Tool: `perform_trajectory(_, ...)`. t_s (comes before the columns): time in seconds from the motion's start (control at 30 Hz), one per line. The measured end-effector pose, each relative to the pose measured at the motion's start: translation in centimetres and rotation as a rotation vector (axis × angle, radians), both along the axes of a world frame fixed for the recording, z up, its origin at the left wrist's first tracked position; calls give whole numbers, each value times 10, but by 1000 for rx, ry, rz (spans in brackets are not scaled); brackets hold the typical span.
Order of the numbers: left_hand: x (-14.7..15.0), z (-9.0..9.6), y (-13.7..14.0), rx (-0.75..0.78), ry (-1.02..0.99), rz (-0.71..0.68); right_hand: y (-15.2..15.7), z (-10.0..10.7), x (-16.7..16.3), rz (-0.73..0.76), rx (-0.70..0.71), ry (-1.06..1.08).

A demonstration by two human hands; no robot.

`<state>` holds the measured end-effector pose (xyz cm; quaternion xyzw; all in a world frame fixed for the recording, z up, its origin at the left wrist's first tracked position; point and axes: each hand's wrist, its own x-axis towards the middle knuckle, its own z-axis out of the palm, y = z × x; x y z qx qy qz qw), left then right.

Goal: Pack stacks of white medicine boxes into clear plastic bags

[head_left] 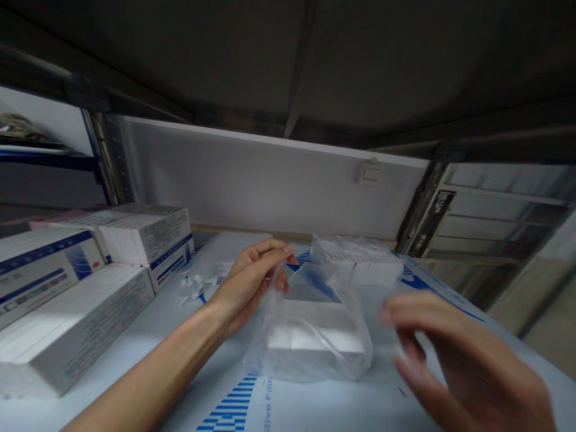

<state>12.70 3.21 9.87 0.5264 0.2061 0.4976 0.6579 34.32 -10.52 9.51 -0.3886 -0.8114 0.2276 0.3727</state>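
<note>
A clear plastic bag [357, 312] stands on the film-covered shelf, with white boxes [315, 336] inside it. My left hand [258, 270] pinches the bag's upper left edge between thumb and fingers. To the right of the bag, apart from it, my right hand [459, 354] is raised, blurred by motion. Its thumb and fingers are spread, with nothing between them. Behind the bag lies another clear bag [360, 258] packed with white boxes.
Stacks of white and blue printed boxes [103, 288] stand on the left. Small white pieces [195, 285] lie beside a plastic bag [220, 246] at the back. A dark shelf [288, 66] hangs low overhead, between metal posts [425, 210]. Blue-printed protective film [231, 402] covers the surface.
</note>
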Motion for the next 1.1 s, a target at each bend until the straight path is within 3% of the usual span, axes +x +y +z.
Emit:
perform_trajectory(0.07,2,-3,2,52,85,12,23,18,4,-372,252,10)
perform_trajectory(0.1,3,-4,2,81,143,10,34,25,3,-437,272,-25)
perform_trajectory(0.2,4,-2,5,180,345,-57,59,35,-6,-356,236,-86)
perform_trajectory(0.37,13,6,11,404,466,-416,79,42,-19,-141,360,-156)
perform_trajectory(0.47,21,5,15,508,477,-362,95,41,-17,-67,385,-138)
perform_trajectory(0.57,24,-1,18,452,433,-312,108,35,-6,-133,347,-10)
perform_trajectory(0.77,20,-5,17,326,276,-341,108,23,12,-95,66,116)
perform_trajectory(0.87,18,-2,14,336,270,-357,104,23,11,-76,13,105)
perform_trajectory(0.97,18,0,12,339,277,-344,101,23,9,-92,7,76)
perform_trajectory(1.1,19,-2,13,317,291,-271,94,25,5,-195,123,-26)
